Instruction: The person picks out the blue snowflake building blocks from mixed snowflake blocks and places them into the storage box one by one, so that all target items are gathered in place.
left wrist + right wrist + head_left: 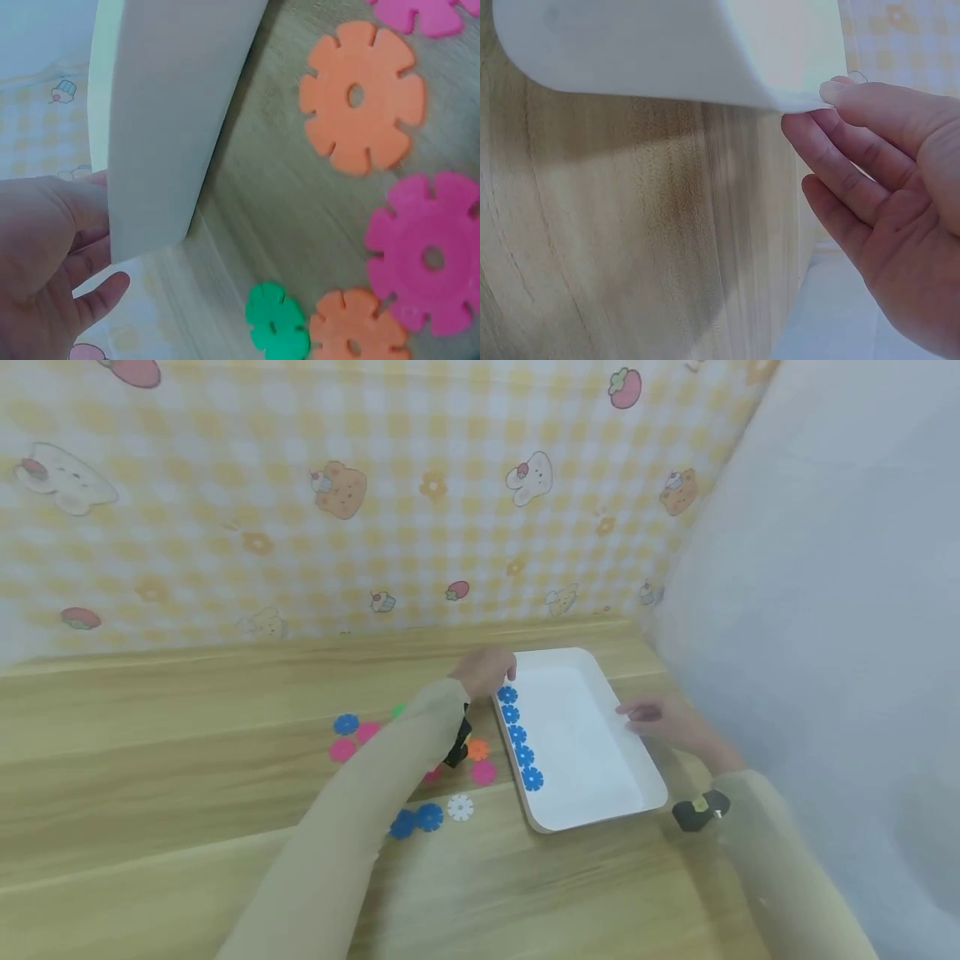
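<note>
A white rectangular tray (585, 739) lies on the table with several blue flower-shaped notched discs (517, 735) in a column along its left inner side. My left hand (483, 671) reaches over the tray's far left corner, fingers bent downward. In the left wrist view the tray's outer wall (172, 112) hides its fingertips, so I cannot tell what they hold. At the opposite long side, my right hand (663, 722) pinches the tray's rim, the thumb (840, 94) on top and fingers below, the other fingers loosely spread.
Loose notched discs lie left of the tray, partly under the left forearm: pink (483, 772), orange (477, 749), white (461, 807), green (277, 321) and blue (430, 817). A checked, patterned cloth (435, 527) hangs behind the wooden table (187, 760). A pale wall (825, 568) stands on the right.
</note>
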`<control>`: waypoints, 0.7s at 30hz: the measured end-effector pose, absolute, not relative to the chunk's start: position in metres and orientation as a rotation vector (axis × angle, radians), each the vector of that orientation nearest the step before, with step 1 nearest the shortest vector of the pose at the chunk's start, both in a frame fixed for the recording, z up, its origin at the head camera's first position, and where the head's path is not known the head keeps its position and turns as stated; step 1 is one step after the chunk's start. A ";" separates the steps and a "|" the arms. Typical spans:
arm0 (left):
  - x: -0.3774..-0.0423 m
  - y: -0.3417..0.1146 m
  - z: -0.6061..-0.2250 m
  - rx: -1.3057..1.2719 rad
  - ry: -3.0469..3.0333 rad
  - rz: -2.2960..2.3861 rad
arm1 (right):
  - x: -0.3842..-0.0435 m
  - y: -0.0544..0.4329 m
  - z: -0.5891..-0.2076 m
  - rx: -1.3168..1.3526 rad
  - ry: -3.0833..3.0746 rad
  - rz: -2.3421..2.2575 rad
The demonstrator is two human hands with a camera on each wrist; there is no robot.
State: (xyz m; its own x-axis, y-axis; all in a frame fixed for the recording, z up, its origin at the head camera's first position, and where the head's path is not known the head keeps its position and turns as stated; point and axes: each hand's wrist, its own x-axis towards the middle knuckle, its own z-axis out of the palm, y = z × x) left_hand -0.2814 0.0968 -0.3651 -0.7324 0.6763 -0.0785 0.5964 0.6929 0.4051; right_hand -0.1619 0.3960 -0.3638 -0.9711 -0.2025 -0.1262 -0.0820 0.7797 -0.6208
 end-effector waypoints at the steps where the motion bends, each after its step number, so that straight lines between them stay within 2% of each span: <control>1: -0.282 0.095 -0.364 1.034 2.679 0.536 | -0.163 0.396 -0.365 -0.233 2.789 -0.961; 12: -0.282 0.073 -0.340 1.178 2.561 0.728 | -0.162 0.393 -0.362 -0.290 2.775 -0.980; 21: -0.271 -0.014 -0.335 1.057 2.608 0.828 | -0.163 0.392 -0.363 -0.308 2.788 -0.997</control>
